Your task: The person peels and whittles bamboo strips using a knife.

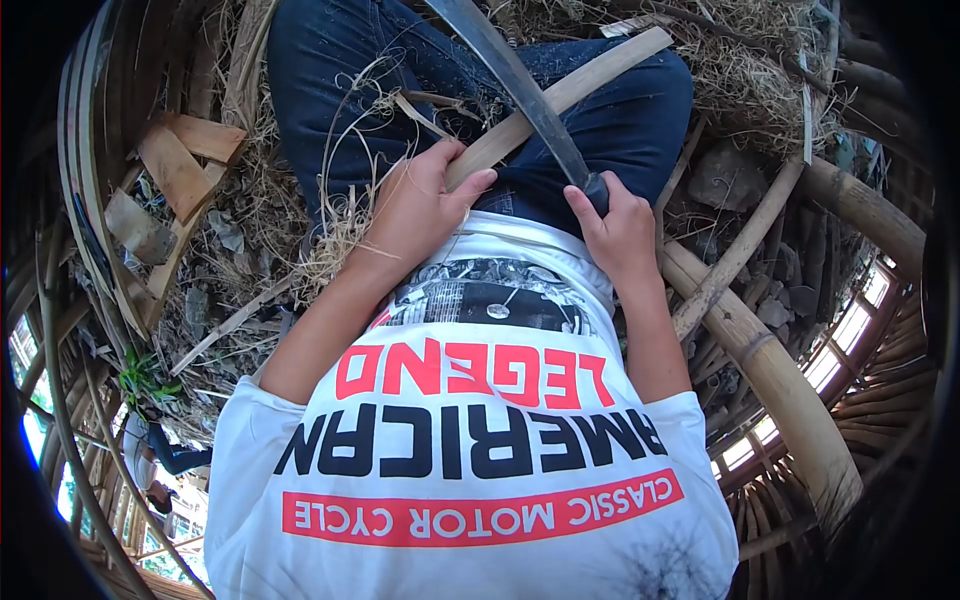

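Bamboo offcuts (175, 165) lie in dry straw (255, 190) at left. The left hand (415, 205) wraps the near end of a bamboo strip (560, 95) lying across the lap (jeans beneath). The right hand (615, 225) grips a long knife (520, 85) crossing the strip.

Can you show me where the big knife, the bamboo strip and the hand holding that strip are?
knife (535, 105): head view, middle of the blade.
bamboo strip (590, 78): head view, its flat face.
left hand (415, 205): head view, back of the hand.
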